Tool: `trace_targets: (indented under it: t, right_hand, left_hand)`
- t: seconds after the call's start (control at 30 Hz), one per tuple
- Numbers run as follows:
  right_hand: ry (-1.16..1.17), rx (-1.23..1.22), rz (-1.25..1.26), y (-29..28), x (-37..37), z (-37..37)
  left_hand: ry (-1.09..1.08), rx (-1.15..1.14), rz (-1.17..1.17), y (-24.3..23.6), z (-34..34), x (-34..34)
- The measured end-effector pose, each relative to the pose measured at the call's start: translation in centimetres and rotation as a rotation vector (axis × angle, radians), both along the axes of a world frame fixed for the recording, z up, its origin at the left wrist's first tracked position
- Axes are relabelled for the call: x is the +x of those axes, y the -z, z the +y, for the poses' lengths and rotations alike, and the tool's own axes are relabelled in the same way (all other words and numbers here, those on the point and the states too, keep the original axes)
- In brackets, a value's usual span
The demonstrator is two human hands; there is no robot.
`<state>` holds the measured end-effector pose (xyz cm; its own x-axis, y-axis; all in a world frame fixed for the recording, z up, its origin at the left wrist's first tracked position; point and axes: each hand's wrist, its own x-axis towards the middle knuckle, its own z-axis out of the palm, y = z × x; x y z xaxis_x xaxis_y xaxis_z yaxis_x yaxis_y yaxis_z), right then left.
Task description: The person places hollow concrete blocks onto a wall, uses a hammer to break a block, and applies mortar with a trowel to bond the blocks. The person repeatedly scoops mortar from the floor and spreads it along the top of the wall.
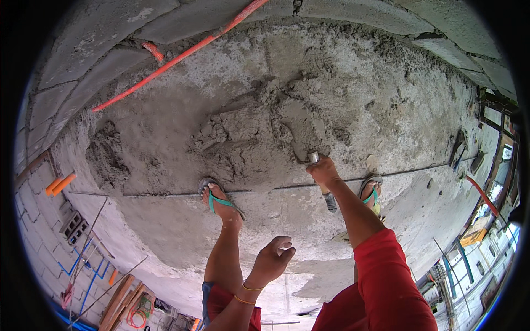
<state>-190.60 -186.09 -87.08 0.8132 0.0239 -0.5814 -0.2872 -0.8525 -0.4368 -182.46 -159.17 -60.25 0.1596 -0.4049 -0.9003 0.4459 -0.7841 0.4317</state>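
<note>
My right hand [324, 172] grips the handle of a trowel [299, 140]. Its grey, mortar-coated blade is pressed against a heap of wet mortar [243, 129] on the concrete floor, so the blade's outline is partly lost. The handle's worn end sticks out below the fist. My left hand [271, 262] hangs over the floor with nothing in it, thumb apart from loosely bent fingers. Bands circle that wrist. Smaller clumps of mortar [107, 157] lie to the left of the main heap.
An orange corrugated conduit [182, 59] rises across the far left. Block walls [375, 15] bound the far side. A thin straight rod or line [276, 188] crosses the floor by my sandalled feet [218, 198]. Wood planks [122, 303] and a hollow block [73, 227] stand lower left.
</note>
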Motion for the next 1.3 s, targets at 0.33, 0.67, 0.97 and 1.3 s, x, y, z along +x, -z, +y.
trace_targets:
  t: [0.33, 0.67, 0.97, 1.3]
  right_hand:
    - [-0.531, -0.027, -0.295, -11.5, 2.9, -4.8]
    - [0.428, 0.638, 0.373, -54.8, -7.5, -18.3]
    - [0.524, 0.49, 0.445, -82.6, -26.3, -36.5]
    - [0.889, 0.458, 0.417, -98.9, -35.5, -53.3]
  left_hand:
    - [0.197, 0.076, -0.255, -1.6, 3.3, -0.6]
    - [0.407, 0.015, -0.529, -26.4, -3.2, 1.2]
    - [0.346, -0.173, -0.73, -47.2, -25.5, -2.2]
    - [0.222, -0.64, -0.548, -59.0, -48.8, -4.6]
